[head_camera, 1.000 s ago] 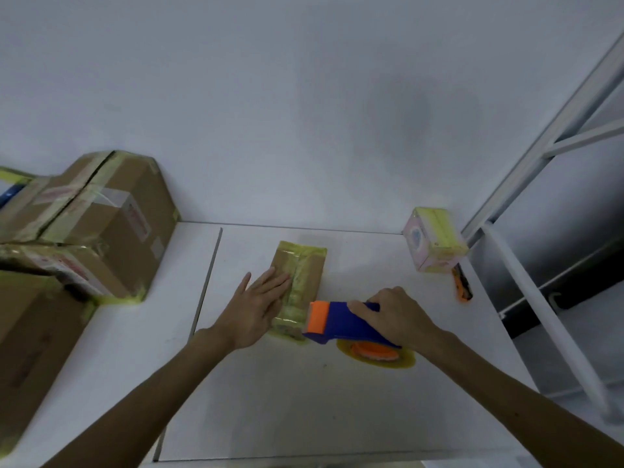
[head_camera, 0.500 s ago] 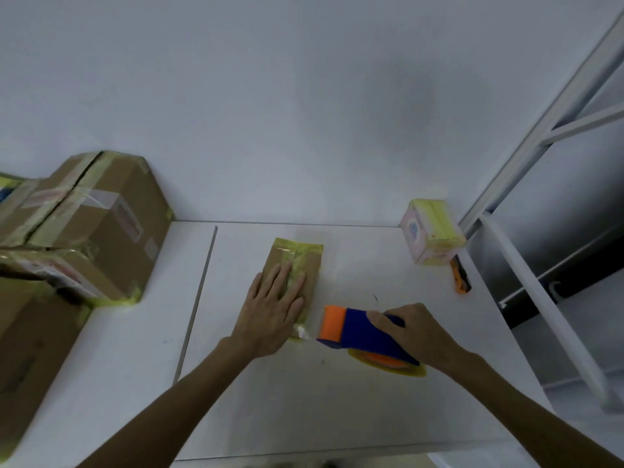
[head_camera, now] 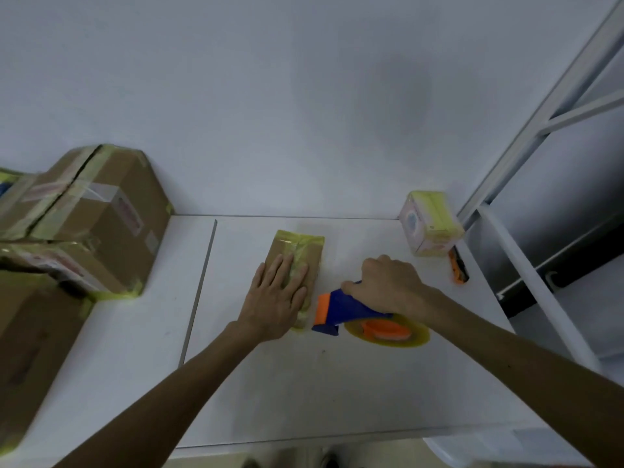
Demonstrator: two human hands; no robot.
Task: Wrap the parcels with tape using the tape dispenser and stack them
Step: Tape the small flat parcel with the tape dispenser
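A small flat brown parcel point(head_camera: 299, 249) with yellowish tape along its length lies on the white table point(head_camera: 304, 383). My left hand point(head_camera: 278, 297) rests flat on the parcel's near half, fingers spread. My right hand point(head_camera: 388, 287) grips the handle of a blue and orange tape dispenser point(head_camera: 337, 310) just right of the parcel's near end; its yellow tape roll point(head_camera: 388, 332) lies against the table. A small pink and white box point(head_camera: 429, 228) wrapped with yellow tape stands at the table's far right corner.
Taped cardboard boxes point(head_camera: 91, 214) are stacked at the left, with another brown box point(head_camera: 30, 359) nearer to me. An orange and black cutter point(head_camera: 457, 270) lies beside the pink box. A white metal rack frame point(head_camera: 526, 265) borders the right side. The wall is right behind the table.
My left hand slid a little along the parcel, staying flat on it. My right hand with the dispenser stayed beside the parcel's near end, turning its grip higher over the handle.
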